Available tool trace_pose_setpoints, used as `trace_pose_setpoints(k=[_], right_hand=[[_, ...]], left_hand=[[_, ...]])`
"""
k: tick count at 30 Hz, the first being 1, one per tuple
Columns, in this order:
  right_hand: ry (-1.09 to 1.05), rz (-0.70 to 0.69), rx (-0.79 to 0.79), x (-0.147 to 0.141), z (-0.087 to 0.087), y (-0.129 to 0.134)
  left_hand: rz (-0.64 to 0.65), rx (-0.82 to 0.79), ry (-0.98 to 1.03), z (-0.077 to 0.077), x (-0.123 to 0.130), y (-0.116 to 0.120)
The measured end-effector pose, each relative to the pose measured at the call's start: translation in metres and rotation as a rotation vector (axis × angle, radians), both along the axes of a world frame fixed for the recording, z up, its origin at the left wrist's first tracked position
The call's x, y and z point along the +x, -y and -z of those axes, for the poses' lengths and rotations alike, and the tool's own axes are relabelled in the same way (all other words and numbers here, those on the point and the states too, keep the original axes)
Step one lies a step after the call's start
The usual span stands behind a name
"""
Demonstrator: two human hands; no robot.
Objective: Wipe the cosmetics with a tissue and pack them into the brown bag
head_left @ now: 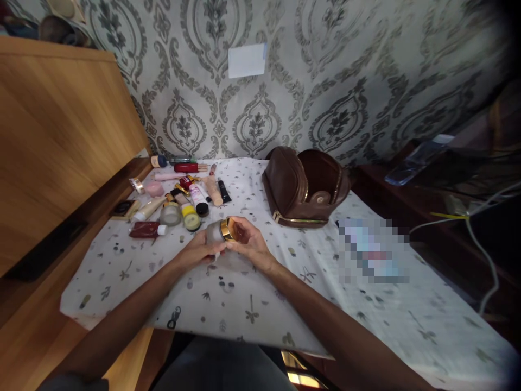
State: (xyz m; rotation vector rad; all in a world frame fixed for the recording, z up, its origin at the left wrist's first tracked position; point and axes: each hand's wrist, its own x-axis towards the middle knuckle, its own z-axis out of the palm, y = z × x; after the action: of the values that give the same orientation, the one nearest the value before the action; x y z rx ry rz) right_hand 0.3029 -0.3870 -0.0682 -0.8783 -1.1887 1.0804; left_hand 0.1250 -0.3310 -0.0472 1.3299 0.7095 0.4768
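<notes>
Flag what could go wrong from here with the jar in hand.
1. The frosted, translucent round jar is tipped sideways between the left hand and right hand; if its shiny gold lid is loose, contents might spill onto the white patterned cloth.

2. The small yellow-and-pale round jar sits close to the left hand; a slip could knock it.

Softly lit at centre, darkening to near-black at upper right; stretched toward the edges, blurred at right, pixelated right of centre; faintly shadowed on the surface (pixel 240 290) below the hands (pixel 254 245).
</notes>
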Motion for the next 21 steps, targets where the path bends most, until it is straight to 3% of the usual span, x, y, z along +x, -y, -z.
trace_pose_setpoints(k=[4, 12, 16, 21], right_hand=[[0.061, 0.041, 0.027, -0.0005, 0.0021, -0.0019], [0.217, 0.200, 0.092, 0.0042, 0.0015, -0.0019], [0.319, 0.258, 0.124, 0.0071, -0.0007, -0.0014], [0.370, 0.258, 0.112, 0.0078, 0.0012, -0.0016]], left_hand=[[-0.009, -0.087, -0.002, -0.0017, 0.0023, 0.0036], [-0.049, -0.081, -0.152, -0.0009, 0.0038, 0.0071], [-0.088, 0.013, -0.232, 0.0024, 0.0038, 0.0046], [-0.066, 0.251, -0.224, -0.0027, -0.0019, 0.0004]])
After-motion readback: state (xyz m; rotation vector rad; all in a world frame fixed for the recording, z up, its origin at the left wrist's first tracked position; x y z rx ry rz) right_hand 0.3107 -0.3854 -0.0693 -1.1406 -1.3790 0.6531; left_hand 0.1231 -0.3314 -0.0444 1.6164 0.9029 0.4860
